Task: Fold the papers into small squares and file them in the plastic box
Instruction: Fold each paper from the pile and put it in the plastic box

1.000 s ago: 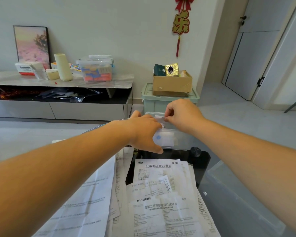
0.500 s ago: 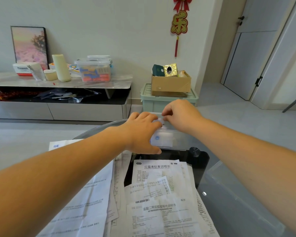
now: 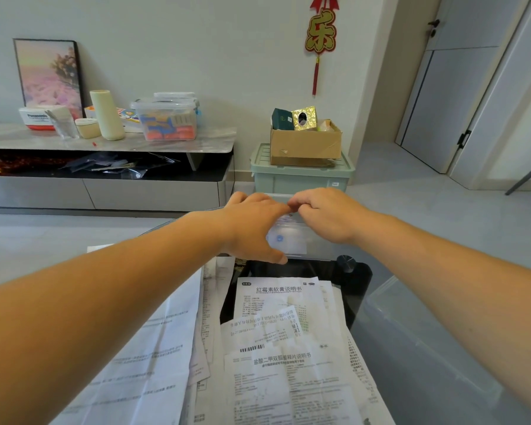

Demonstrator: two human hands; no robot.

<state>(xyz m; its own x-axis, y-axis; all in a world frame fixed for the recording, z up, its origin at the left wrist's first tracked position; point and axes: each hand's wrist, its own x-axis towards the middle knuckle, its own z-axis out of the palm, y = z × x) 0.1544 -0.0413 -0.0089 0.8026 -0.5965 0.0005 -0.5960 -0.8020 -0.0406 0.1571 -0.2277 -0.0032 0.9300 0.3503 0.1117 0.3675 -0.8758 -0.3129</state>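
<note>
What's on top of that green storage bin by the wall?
A cardboard box, holding a dark green packet and a gold box; the box walls hide anything deeper.

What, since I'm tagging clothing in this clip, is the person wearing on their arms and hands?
Nothing visible. The left arm and right arm are bare to the frame's edge, without sleeves. The left hand and right hand have no gloves, rings, watch or bracelet in view.

Bare left hand (image 3: pixel 252 231) and right hand (image 3: pixel 328 216), both forearms uncovered to the frame's edge
</note>
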